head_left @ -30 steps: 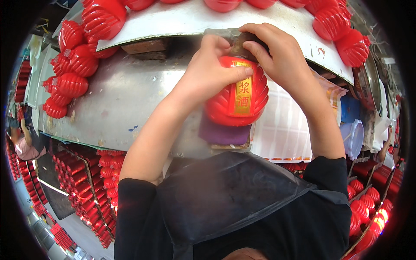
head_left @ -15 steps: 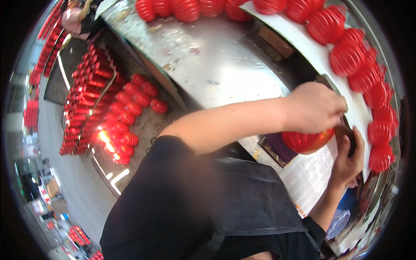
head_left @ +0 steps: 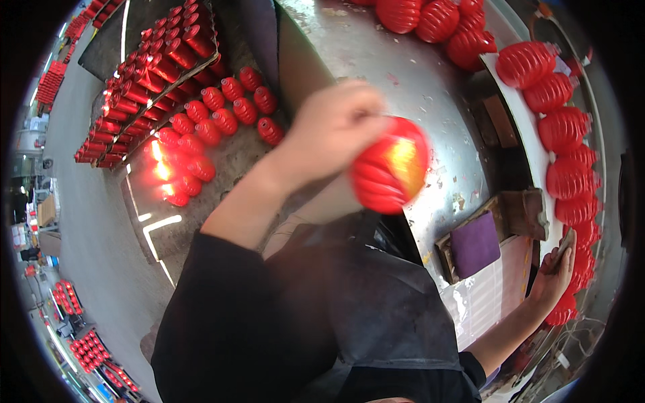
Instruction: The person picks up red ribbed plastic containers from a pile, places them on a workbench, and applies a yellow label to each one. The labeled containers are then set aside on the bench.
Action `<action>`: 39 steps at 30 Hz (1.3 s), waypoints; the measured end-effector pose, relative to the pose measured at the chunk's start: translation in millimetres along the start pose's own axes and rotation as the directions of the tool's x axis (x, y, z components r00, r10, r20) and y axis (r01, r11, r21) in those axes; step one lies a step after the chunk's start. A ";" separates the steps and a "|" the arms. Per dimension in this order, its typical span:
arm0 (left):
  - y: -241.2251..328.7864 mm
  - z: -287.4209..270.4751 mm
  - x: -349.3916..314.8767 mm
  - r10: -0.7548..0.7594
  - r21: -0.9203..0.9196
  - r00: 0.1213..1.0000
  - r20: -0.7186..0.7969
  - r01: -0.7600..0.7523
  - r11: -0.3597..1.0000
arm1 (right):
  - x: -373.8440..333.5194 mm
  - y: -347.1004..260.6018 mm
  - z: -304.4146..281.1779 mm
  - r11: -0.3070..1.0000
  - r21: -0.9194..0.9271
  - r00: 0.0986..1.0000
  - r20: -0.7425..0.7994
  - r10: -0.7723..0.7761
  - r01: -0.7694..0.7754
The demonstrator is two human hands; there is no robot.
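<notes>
My left hand (head_left: 339, 124), blurred by motion, grips a red ribbed lantern-shaped bottle (head_left: 377, 176) by its upper end. A shiny gold patch shows on the bottle's side. It hangs over the near left edge of the metal table (head_left: 396, 80), left of a purple pad (head_left: 476, 245) in a wooden holder (head_left: 525, 207). At the far right, my right hand (head_left: 552, 277) is closed on a flat brownish piece (head_left: 564, 247) whose kind I cannot make out. Behind that hand stand several red ribbed bottles (head_left: 564, 181).
A white shelf (head_left: 531, 144) curves along the table's right side, lined with red bottles. More bottles (head_left: 437, 20) stand at the table's far end. On the floor to the left are rows of red bottles (head_left: 225, 121) and a strapped stack of red cylinders (head_left: 161, 67).
The left hand has carried the red bottle off the purple pad, leftward past the table edge. The right hand has drawn away from the bottle to the lower right, holding the flat brownish piece.
</notes>
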State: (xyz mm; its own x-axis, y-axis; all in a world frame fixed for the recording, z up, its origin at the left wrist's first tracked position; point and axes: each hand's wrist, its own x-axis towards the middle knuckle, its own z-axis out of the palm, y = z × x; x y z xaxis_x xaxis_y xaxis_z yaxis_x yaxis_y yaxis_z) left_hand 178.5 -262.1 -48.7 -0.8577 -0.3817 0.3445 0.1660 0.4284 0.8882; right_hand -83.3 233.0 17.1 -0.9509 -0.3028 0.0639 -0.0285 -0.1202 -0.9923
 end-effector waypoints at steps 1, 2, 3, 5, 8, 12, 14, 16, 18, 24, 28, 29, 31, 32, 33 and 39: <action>-16.2 -25.8 -17.6 -0.036 0.083 0.996 -0.086 0.043 0.996 | 6.3 2.3 -3.1 1.000 0.003 1.000 0.015 0.027 -0.027; -36.0 -49.0 -35.3 -0.103 0.180 0.983 -0.152 0.130 0.975 | 11.9 5.3 -6.2 0.997 -0.010 0.997 -0.043 0.070 -0.070; -58.1 -68.6 -54.8 -0.137 0.294 0.962 -0.237 0.206 0.934 | 16.8 7.4 -9.0 0.993 0.004 0.993 -0.023 0.115 -0.115; -110.1 -101.2 -95.1 -0.220 0.526 0.884 -0.412 0.428 0.735 | 24.6 11.2 -14.0 0.982 0.016 0.980 -0.054 0.189 -0.189; -198.9 -136.3 -151.7 -0.291 0.608 0.751 -0.593 0.654 0.450 | 32.2 15.7 -19.5 0.944 0.056 0.944 -0.044 0.327 -0.324; -301.7 -157.7 -208.3 -0.397 0.562 0.645 -0.653 0.764 0.317 | 35.8 20.9 -25.7 0.926 0.053 0.926 -0.051 0.375 -0.373; -338.4 -161.4 -224.2 -0.426 0.534 0.631 -0.648 0.776 0.337 | 33.4 22.8 -30.9 0.929 0.080 0.922 -0.120 0.369 -0.361; -369.6 -162.5 -229.9 -0.452 0.516 0.617 -0.643 0.786 0.340 | 26.3 23.6 -39.7 0.918 0.074 0.915 -0.083 0.396 -0.390; -395.6 -159.3 -233.0 -0.467 0.519 0.619 -0.632 0.785 0.339 | 16.0 22.9 -52.0 0.917 0.101 0.885 -0.238 0.400 -0.387; -449.3 -147.3 -235.1 -0.523 0.572 0.628 -0.576 0.767 0.292 | -26.3 16.0 -91.0 0.888 0.134 0.713 -0.549 0.437 -0.441; -448.7 -134.5 -225.3 -0.667 0.549 0.472 -0.577 0.828 0.111 | -52.7 10.2 -100.2 0.876 0.167 0.603 -0.666 0.439 -0.453; -446.2 -130.4 -218.7 -0.567 0.564 0.544 -0.618 0.810 0.163 | -56.2 8.7 -100.6 0.862 0.188 0.621 -0.623 0.475 -0.472; -441.7 -119.2 -202.8 -0.335 0.593 0.650 -0.682 0.760 0.267 | -60.7 10.1 -100.4 0.874 0.179 0.563 -0.702 0.435 -0.452; -442.0 -111.5 -192.4 -0.362 0.566 0.664 -0.654 0.747 0.349 | -60.4 10.8 -99.8 0.866 0.165 0.554 -0.708 0.437 -0.472; -443.4 -104.3 -182.3 -0.304 0.553 0.711 -0.634 0.692 0.463 | -58.6 12.1 -99.0 0.846 0.181 0.603 -0.629 0.492 -0.501; -464.9 -92.9 -152.1 -0.568 0.542 0.685 -0.456 0.720 0.433 | -36.8 13.5 -84.3 0.853 0.188 0.726 -0.456 0.515 -0.487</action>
State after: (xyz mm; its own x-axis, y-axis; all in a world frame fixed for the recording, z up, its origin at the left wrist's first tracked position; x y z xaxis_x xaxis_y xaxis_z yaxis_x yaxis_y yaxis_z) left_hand 276.9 -479.3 -485.8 -0.4597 -0.8786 -0.1295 -0.8098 0.3547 0.4674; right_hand -74.8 322.2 -7.6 -0.8456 0.1489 -0.5126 0.4966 -0.1329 -0.8578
